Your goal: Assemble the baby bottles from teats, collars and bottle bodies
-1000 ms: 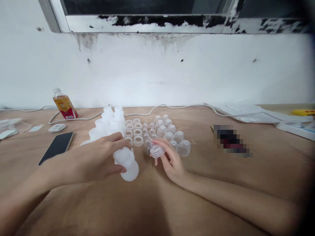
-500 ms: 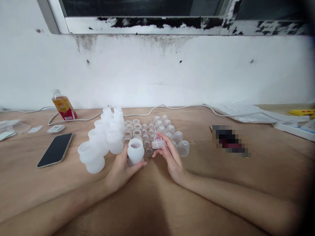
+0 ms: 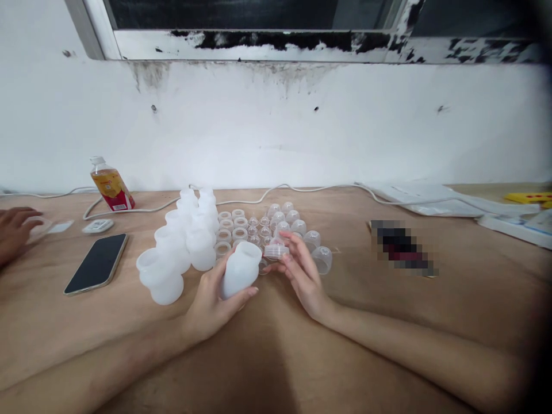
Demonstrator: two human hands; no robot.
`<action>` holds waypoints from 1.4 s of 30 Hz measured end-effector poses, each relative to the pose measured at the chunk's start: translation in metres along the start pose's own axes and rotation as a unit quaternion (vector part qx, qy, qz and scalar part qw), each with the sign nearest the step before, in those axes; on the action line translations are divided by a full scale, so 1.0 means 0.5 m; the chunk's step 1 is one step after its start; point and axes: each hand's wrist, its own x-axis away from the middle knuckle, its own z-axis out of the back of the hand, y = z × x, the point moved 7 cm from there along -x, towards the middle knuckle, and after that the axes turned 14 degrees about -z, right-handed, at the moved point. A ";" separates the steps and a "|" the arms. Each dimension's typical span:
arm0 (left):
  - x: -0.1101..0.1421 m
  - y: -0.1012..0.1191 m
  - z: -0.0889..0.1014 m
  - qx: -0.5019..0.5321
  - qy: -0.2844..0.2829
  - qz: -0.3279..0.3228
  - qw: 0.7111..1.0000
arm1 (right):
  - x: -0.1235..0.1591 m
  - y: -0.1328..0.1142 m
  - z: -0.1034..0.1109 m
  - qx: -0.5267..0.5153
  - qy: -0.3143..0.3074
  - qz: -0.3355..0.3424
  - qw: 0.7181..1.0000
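Note:
My left hand [image 3: 213, 305] is wrapped round a frosted white baby bottle body [image 3: 241, 269], its open mouth tilted to the right. Close beside it, my right hand [image 3: 306, 282] pinches a clear screw ring with a teat [image 3: 276, 251] between thumb and fingers; ring and bottle mouth are apart. Behind my hands stand rows of clear rings [image 3: 223, 235], small teats [image 3: 264, 232] and clear dome caps [image 3: 321, 260]. More white bottle bodies [image 3: 161, 276] stand in two rows to the left.
Another person's hand [image 3: 15, 230] rests at the left edge near clear plastic pieces. A phone [image 3: 97, 264], a small white device [image 3: 98, 226] and a drink bottle [image 3: 111, 184] are left. A white cable [image 3: 276, 188] runs along the wall. A blurred object [image 3: 401, 247] and plastic bags [image 3: 426, 198] lie right.
The bottle body in my left hand has tipped to the right, towards the ring. My right hand has shifted slightly. Another person's hand has come in at the left edge.

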 end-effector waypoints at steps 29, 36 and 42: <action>-0.030 0.020 0.025 -0.055 -0.051 -0.022 0.997 | -0.024 -0.025 -0.005 -0.031 -0.030 -0.069 0.997; -0.035 0.015 0.023 0.024 -0.071 0.019 0.997 | -0.035 -0.033 -0.013 0.047 -0.109 -0.056 0.991; -0.003 -0.011 -0.033 0.347 -0.157 0.234 0.895 | -0.037 -0.061 -0.027 0.087 -0.223 -0.038 0.970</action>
